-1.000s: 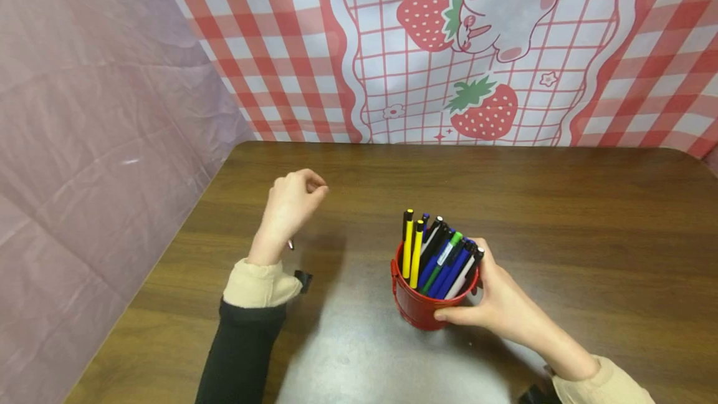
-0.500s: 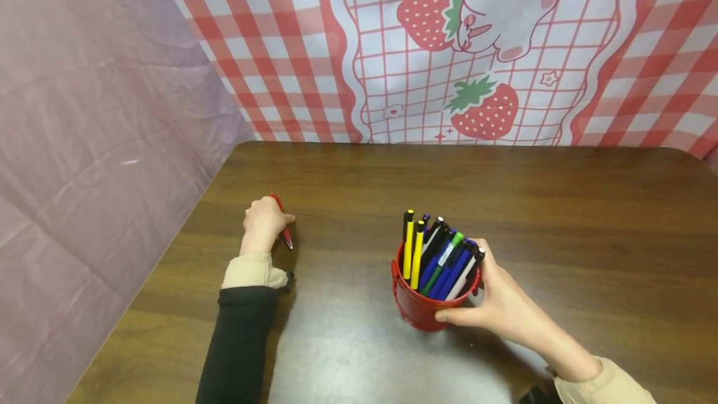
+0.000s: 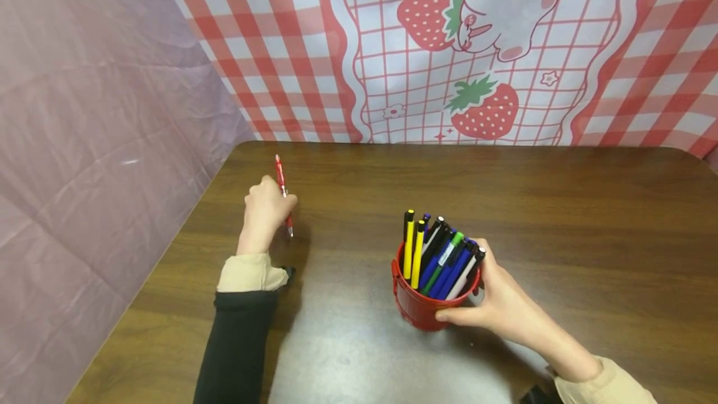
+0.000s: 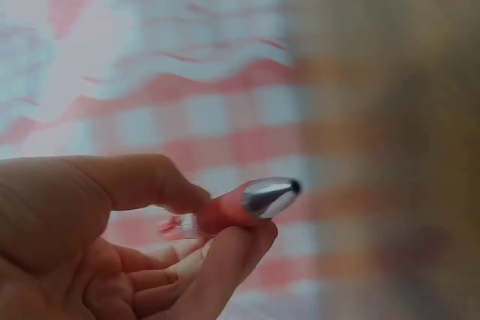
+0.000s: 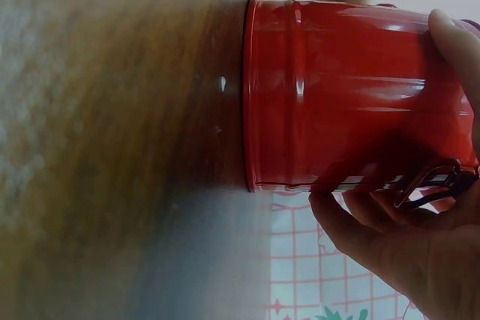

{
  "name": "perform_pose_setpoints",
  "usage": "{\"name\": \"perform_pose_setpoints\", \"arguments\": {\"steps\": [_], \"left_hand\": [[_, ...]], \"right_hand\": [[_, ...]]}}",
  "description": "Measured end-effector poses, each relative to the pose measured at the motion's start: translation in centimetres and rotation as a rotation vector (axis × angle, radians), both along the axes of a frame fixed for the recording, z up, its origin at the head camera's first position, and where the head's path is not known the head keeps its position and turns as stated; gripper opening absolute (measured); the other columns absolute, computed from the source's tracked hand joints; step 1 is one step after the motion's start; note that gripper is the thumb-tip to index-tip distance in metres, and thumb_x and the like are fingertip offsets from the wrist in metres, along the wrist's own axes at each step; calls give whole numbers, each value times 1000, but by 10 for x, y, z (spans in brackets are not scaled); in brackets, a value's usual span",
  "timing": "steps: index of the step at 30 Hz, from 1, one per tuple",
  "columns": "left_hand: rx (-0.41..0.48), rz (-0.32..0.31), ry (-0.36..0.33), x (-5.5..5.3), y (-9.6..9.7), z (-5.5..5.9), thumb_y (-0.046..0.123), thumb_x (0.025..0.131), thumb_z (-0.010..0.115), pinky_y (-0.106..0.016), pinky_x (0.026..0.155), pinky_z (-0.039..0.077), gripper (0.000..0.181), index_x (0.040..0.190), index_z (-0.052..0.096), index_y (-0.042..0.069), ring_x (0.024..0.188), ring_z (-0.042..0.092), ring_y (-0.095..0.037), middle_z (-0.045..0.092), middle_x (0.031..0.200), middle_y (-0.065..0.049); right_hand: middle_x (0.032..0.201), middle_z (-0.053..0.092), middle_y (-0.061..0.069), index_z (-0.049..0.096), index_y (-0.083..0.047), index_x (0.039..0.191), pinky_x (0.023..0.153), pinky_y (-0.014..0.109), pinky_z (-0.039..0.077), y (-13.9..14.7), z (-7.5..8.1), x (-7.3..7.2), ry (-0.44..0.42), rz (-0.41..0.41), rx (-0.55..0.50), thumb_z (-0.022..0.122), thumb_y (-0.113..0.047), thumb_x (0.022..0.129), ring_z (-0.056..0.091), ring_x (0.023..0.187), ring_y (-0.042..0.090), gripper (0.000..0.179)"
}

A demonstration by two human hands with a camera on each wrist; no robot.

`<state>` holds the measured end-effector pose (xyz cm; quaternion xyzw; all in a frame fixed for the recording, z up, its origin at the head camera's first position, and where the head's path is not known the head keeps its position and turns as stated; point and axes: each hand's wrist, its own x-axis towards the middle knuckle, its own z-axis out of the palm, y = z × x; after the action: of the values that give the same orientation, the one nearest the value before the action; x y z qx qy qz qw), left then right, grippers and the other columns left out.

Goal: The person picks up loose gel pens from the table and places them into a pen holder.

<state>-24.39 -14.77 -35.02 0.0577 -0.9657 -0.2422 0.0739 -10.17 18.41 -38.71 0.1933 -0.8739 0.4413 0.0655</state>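
My left hand [image 3: 263,212] pinches a red pen [image 3: 280,173] between thumb and fingers, over the left part of the table. In the left wrist view the pen's red barrel [image 4: 225,211] and silver cone tip [image 4: 271,197] stick out past the fingertips. My right hand [image 3: 507,304] grips the right side of a small red bucket [image 3: 421,310], its thumb on the near side. Packed in the bucket are several pens, among them yellow pens [image 3: 416,254], a green pen [image 3: 445,260] and blue pens. The right wrist view shows the bucket's wall [image 5: 360,95] and base edge.
The brown wooden table [image 3: 348,192] spreads around both hands, with a glare patch at the front. A red-and-white checked cloth [image 3: 303,48] with strawberries hangs behind it. A pinkish sheet [image 3: 112,173] hangs along the left side.
My left hand came down to the left and took hold of the red pen. Hand and pen then shifted slightly away from me. The right hand and bucket stay put.
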Motion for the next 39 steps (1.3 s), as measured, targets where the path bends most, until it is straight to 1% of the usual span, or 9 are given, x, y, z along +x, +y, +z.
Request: {"name": "perform_pose_setpoints", "arguments": {"steps": [3,8,12,15,22,26,30,35,39], "left_hand": [[52,-33,66,10,13,22,21,76,54,-51,73,47,25,91,51,2,82,59,-44,62,85,-19],[134,-147,180,36,36,52,21,75,55,-41,67,48,24,95,52,8,74,62,-27,66,83,-4],[260,-246,202,57,50,68,17,76,56,-33,61,47,20,95,53,12,72,63,-16,68,82,-1],[336,-342,197,71,60,76,13,77,59,-28,60,47,17,93,54,14,72,61,-12,65,83,0],[485,-603,138,98,81,81,6,79,61,-25,61,51,14,91,55,11,67,61,-10,57,88,-3],[470,-706,111,106,93,76,10,82,60,-22,64,51,10,91,57,10,70,60,-7,60,85,-1],[360,-741,64,107,104,70,15,84,58,-18,62,49,7,90,58,11,69,59,-3,62,83,3],[206,-745,11,107,110,63,21,85,57,-18,58,46,8,88,60,14,65,57,-1,62,77,6],[185,-712,7,105,110,62,28,88,55,-20,53,43,13,89,60,16,61,53,-5,58,71,7]], "right_hand": [[109,59,4,33,-8,119,78,21,47,0,0,0,-1,2,-3,87,-26,57,53,91,3,84],[110,58,4,33,-8,120,78,21,47,1,0,-1,-3,5,-3,86,-26,58,53,92,3,84],[111,58,4,32,-9,120,77,22,48,1,0,-2,-5,5,0,86,-27,58,53,92,4,84],[111,57,5,32,-8,120,77,22,48,1,0,-2,-2,5,0,86,-27,58,53,92,4,84],[112,57,5,32,-8,120,78,24,48,1,1,-2,-15,-4,14,86,-28,58,53,93,5,84],[112,57,4,32,-8,120,80,24,47,0,1,-2,-7,-12,26,86,-28,58,53,94,5,84],[112,58,3,33,-8,120,80,22,46,-1,0,-3,12,-3,22,86,-28,58,53,95,4,84],[111,58,3,33,-8,119,80,21,46,-1,0,-4,15,8,11,86,-27,58,53,95,3,83],[110,58,2,33,-8,119,80,21,46,0,-1,-4,16,3,14,86,-27,58,53,94,4,83]]}}
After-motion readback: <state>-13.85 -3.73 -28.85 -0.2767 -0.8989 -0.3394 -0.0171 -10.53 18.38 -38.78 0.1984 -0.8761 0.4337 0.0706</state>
